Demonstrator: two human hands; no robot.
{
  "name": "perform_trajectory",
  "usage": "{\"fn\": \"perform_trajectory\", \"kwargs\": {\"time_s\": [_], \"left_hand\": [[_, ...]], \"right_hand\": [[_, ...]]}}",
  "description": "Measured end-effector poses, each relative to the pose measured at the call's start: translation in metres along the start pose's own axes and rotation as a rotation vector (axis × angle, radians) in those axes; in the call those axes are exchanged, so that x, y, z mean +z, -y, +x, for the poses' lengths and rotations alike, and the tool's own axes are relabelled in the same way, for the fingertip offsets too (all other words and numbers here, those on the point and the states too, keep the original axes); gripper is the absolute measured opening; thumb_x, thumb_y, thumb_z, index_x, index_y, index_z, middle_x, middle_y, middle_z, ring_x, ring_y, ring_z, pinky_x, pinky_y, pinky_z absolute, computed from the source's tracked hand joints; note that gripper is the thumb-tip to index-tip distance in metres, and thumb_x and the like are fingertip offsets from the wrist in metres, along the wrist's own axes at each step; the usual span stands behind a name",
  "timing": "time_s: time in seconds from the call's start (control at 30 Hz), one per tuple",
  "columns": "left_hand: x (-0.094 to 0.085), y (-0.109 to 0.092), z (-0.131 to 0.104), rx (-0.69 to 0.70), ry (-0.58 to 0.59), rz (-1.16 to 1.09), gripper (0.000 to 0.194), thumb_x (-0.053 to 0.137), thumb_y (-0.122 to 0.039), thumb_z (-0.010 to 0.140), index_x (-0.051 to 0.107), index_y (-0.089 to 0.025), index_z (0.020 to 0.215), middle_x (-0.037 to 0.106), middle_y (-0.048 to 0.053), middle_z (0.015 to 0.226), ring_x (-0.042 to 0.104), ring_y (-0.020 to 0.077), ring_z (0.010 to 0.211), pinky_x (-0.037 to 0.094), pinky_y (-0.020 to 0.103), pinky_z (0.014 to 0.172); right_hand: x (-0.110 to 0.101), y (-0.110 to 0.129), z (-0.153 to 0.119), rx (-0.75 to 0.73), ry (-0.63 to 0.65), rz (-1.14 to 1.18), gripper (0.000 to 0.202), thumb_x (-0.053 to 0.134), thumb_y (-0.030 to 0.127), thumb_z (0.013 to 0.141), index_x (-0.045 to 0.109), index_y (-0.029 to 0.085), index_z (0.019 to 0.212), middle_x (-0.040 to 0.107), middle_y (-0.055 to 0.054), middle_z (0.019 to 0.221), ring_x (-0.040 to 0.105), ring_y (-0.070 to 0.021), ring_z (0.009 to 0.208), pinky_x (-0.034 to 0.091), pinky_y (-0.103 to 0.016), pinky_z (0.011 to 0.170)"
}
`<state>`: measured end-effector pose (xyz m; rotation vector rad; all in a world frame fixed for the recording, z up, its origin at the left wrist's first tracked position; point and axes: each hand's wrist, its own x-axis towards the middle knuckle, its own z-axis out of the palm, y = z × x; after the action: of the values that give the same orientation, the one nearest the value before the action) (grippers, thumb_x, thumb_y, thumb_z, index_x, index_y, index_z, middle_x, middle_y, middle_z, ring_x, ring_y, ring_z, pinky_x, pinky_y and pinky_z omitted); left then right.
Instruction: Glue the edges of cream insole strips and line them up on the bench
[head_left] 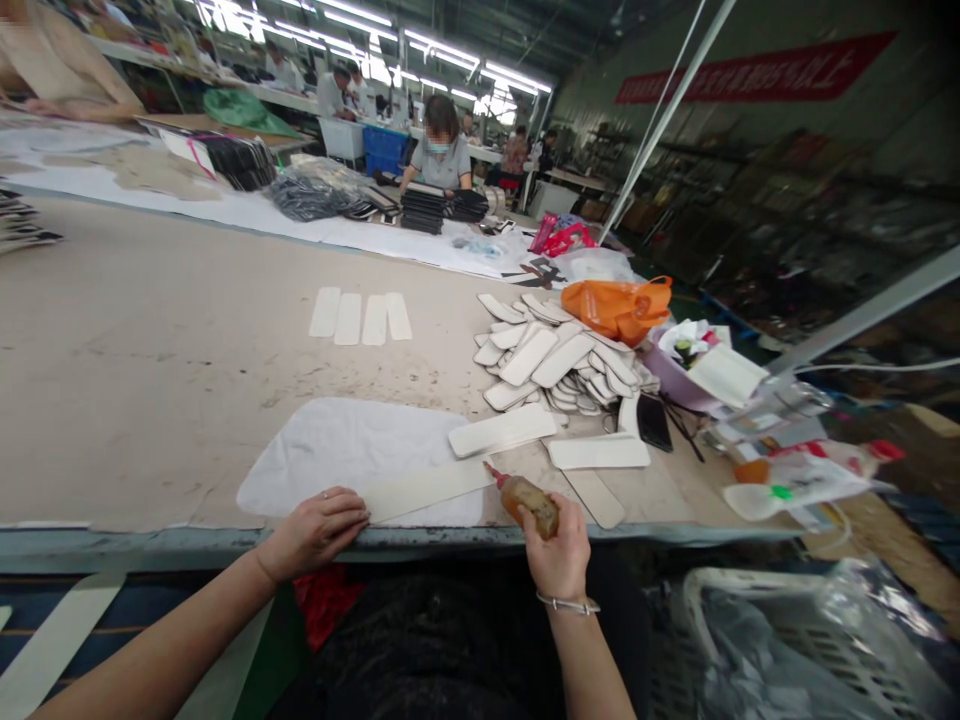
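A long factory hall under strip lights holds rows of work tables, with a seated person [441, 150] in a grey top at the far end of this one and others behind. The bench [150, 350] is wide and covered in tan sheeting, its near edge running just in front of the wearer. A white cloth [337, 450] lies flat by the near edge, a little left of the middle. Toward the right edge sits a heap of pale cut pieces [559, 360], with an orange bag [619, 305] just behind it and a clutter of small items beyond. Four more pale pieces [360, 318] lie side by side near the bench's middle, well apart from the heap. A grey basket [795, 640] stands off the bench's near right corner.

A long pale strip [427, 490] lies across the cloth's near edge. The left hand [315, 530] presses its fingertips flat on the strip's left end, fingers extended, not gripping. The right hand [559, 555] is closed around an amber glue bottle [529, 500], whose red nozzle touches the strip's right end.
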<state>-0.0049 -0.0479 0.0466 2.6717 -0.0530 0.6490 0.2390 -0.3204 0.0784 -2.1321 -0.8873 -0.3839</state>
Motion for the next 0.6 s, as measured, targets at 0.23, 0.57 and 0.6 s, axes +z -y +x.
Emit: {"fn": "perform_trajectory", "kwargs": {"time_s": [0.23,0.57,0.6], "left_hand": [[0.002,0.0,-0.002,-0.022,0.031,0.007,0.02,0.052,-0.016,0.081,0.065,-0.02,0.096,0.064,0.007,0.089,0.058,0.0151,0.087,0.05,0.03,0.081],[0.0,-0.005,0.0,-0.037,0.024,-0.003,0.018,0.051,-0.017,0.082,0.065,-0.018,0.093,0.064,0.007,0.087,0.057,0.0152,0.085,0.05,0.031,0.077],[0.0,-0.006,0.0,-0.032,0.014,-0.003,0.017,0.051,-0.017,0.082,0.065,-0.018,0.093,0.064,0.007,0.086,0.057,0.0152,0.084,0.05,0.031,0.077]], "right_hand": [[0.002,0.027,-0.006,0.01,0.04,0.171,0.037,0.063,0.033,0.077,0.047,0.02,0.107,0.054,-0.008,0.095,0.052,-0.023,0.087,0.045,-0.039,0.076],[0.042,0.084,-0.021,-0.115,0.365,0.392,0.034,0.062,0.029,0.077,0.047,0.021,0.107,0.054,-0.007,0.093,0.052,-0.0225,0.087,0.047,-0.038,0.077],[0.043,0.085,-0.021,-0.116,0.377,0.385,0.034,0.062,0.028,0.076,0.048,0.02,0.107,0.054,-0.007,0.093,0.052,-0.0224,0.087,0.047,-0.038,0.077]]}}
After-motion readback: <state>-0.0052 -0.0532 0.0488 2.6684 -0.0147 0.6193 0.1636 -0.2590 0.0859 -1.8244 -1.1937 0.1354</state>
